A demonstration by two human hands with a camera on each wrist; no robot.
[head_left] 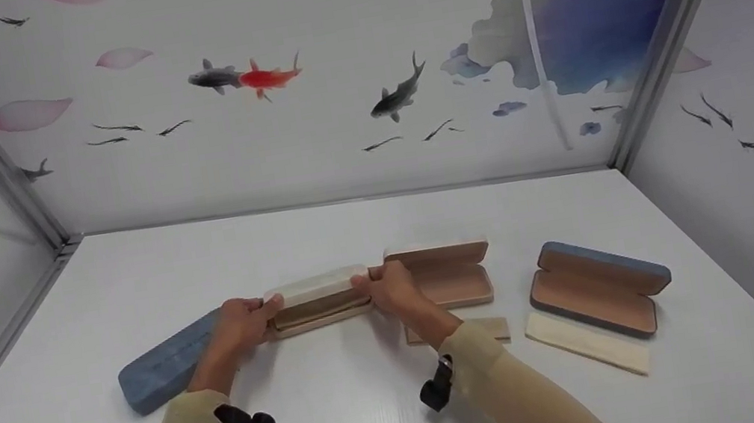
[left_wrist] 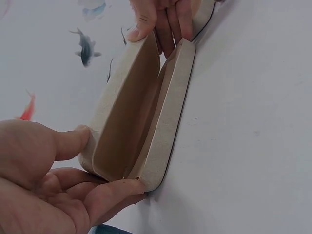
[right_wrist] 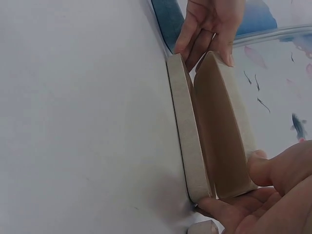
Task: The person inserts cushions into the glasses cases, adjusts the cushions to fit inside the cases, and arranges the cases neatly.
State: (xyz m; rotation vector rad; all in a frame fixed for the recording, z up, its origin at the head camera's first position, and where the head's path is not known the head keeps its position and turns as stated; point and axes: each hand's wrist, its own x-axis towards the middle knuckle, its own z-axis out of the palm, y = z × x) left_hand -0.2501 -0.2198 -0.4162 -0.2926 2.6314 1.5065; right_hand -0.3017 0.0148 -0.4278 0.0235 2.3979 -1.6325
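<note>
A cream glasses case (head_left: 317,289) stands partly open on the table, its tan lining showing in both wrist views. My left hand (head_left: 240,324) grips its left end, thumb on the lid (left_wrist: 105,114) and fingers along the base (left_wrist: 168,122). At the opposite end my right hand (head_left: 398,290) holds it the same way, thumb (right_wrist: 258,163) on the lid and fingers low by the base. Just left of it, a closed blue glasses case (head_left: 163,363) lies partly behind my left forearm. Another pale glasses case (head_left: 460,285) lies wide open beside my right hand.
Further right rests an open blue glasses case (head_left: 595,302) with a tan lining. A folded cream cloth (head_left: 587,344) lies in front of it. Another folded cloth (head_left: 497,327) is partly hidden by my right wrist. Printed panels (head_left: 338,157) enclose the table's back and sides.
</note>
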